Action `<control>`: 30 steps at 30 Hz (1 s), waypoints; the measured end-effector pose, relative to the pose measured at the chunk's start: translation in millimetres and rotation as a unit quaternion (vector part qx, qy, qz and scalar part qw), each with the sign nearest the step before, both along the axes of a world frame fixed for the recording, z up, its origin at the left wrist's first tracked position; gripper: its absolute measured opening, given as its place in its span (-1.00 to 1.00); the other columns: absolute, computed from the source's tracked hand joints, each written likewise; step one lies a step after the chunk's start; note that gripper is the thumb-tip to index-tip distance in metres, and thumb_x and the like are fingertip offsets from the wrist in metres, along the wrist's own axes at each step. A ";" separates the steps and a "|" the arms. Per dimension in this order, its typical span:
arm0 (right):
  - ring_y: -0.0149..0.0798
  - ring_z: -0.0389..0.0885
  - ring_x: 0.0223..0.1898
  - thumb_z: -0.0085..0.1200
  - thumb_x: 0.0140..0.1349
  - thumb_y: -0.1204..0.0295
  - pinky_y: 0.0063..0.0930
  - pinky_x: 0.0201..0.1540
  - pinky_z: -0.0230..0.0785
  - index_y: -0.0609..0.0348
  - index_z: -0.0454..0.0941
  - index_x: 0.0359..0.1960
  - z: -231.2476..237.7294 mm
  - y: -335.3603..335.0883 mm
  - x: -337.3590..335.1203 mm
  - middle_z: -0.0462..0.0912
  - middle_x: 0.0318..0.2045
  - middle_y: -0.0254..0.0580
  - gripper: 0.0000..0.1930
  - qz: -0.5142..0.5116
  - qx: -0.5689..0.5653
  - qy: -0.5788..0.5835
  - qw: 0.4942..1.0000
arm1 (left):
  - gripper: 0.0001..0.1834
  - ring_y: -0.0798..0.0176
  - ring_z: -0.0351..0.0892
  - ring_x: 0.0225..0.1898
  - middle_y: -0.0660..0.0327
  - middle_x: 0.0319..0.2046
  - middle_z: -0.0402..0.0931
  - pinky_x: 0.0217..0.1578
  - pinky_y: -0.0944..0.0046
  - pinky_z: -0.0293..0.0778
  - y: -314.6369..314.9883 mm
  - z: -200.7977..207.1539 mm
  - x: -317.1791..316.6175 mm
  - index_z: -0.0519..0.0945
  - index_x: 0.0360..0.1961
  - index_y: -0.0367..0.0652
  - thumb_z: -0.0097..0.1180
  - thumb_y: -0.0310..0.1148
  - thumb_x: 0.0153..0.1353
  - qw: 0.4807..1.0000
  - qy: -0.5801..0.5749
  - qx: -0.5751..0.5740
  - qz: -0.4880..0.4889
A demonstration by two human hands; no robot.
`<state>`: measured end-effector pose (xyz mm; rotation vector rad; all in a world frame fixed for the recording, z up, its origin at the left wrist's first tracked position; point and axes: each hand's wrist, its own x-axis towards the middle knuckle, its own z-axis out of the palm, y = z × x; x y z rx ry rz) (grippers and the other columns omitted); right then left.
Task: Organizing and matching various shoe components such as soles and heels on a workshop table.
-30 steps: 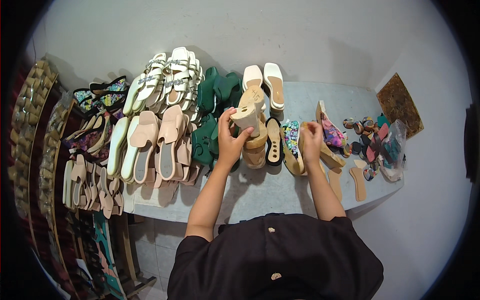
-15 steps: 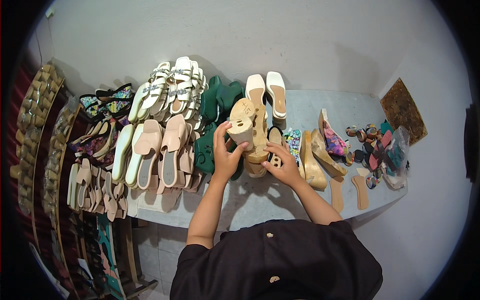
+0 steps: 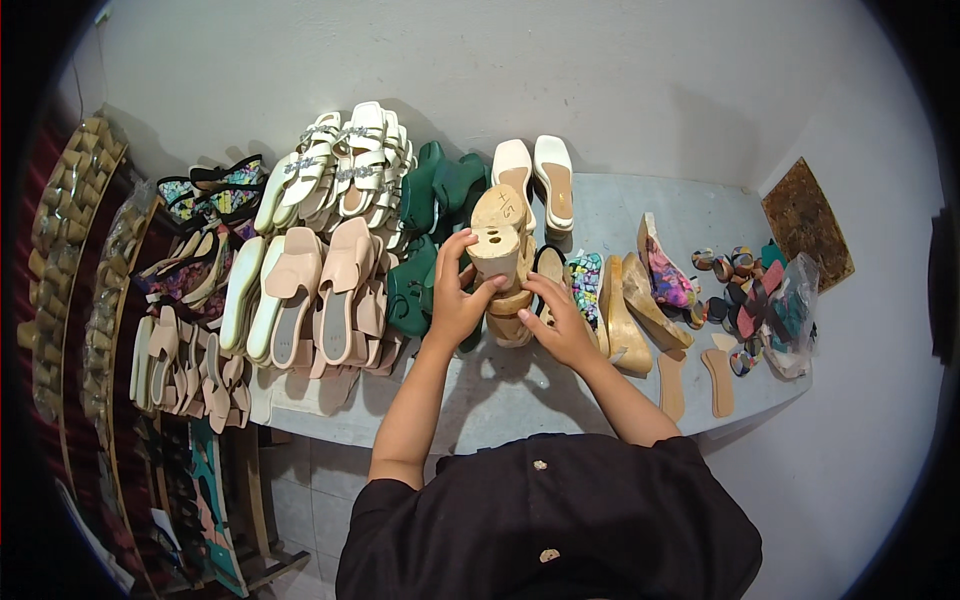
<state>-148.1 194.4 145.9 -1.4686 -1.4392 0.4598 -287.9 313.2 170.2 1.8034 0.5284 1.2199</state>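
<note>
Above the table, my left hand (image 3: 460, 305) is closed around the block heel of a tan wooden platform shoe sole (image 3: 495, 252). The sole is turned with its underside toward me; two dark holes show in the heel's end and handwritten marks on the toe part. My right hand (image 3: 560, 325) grips the wooden piece from the other side, thumb and fingers against its edge. More pale wood shows behind and below the heel; whether it is a second sole I cannot tell. Just beyond stand white square-toed shoes (image 3: 554, 185), and green shoes (image 3: 425, 280) are close to my left hand.
Stacked pink slides (image 3: 345, 290) and white strappy sandals (image 3: 365, 160) fill the table's left side. Rightward lie wooden wedge soles (image 3: 628, 320), tan insoles (image 3: 720, 382), small colourful rolls and a plastic bag (image 3: 798, 310). Racks of wooden heels (image 3: 75, 230) stand far left.
The wooden sole has tilted and shifted slightly, so its heel end faces me more squarely. My right hand has moved a little left along it. Both hands keep their hold.
</note>
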 end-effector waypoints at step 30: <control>0.01 0.40 0.06 0.18 0.05 0.37 -0.27 0.10 0.22 0.24 0.45 -0.13 -4.0 0.5 -1.7 0.43 0.02 0.03 -0.64 -0.035 0.055 0.000 0.998 | 0.03 0.04 0.02 0.30 0.02 0.28 -0.01 0.23 0.05 0.05 5.3 -13.3 -8.9 -0.08 0.33 -0.09 0.32 -0.15 -0.05 0.991 -0.002 -0.120 -0.062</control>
